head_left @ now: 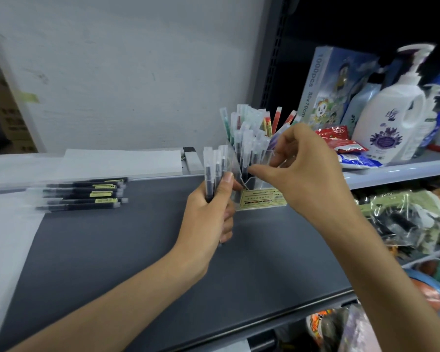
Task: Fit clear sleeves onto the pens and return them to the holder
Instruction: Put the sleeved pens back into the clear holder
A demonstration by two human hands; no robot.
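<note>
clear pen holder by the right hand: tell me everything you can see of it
The pen holder is clear plastic, with angled dividers forming several compartments. It stands upright on the dark surface, a yellowish label across its front base. Inside, sleeved pens stand packed, fanning outward; some green or red. The right hand grips its front wall; the left hand holds a bundle of pens beside its left side.

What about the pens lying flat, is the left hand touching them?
Apart. The head view shows bare dark desk between the left hand and the flat pens; it grips an upright bunch instead.
</note>
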